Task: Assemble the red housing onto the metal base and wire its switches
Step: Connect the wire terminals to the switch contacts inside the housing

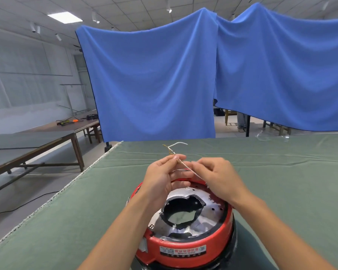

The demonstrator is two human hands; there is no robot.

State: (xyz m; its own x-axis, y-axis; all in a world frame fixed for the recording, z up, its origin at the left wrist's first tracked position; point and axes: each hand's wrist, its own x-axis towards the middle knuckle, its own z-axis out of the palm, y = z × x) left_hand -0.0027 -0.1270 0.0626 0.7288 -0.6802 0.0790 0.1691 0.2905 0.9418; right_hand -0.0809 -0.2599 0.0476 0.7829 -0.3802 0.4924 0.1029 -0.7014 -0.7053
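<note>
Housing (185,244): glossy red plastic. Base (209,217): shiny metal, reflective, dark-edged cutout. Counter (281,172): matt green cloth, creased, frayed edge. Curtain (154,84): soft blue fabric. Side tables (47,137): wood.

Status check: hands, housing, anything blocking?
Left hand and right hand both pinch the wire above the red housing. Housing sits over the metal base. Nothing in the way.

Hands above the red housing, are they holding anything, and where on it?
Both hold a thin wire. The left hand pinches it near its far, bare end; the right hand pinches it lower, toward the red housing.
</note>
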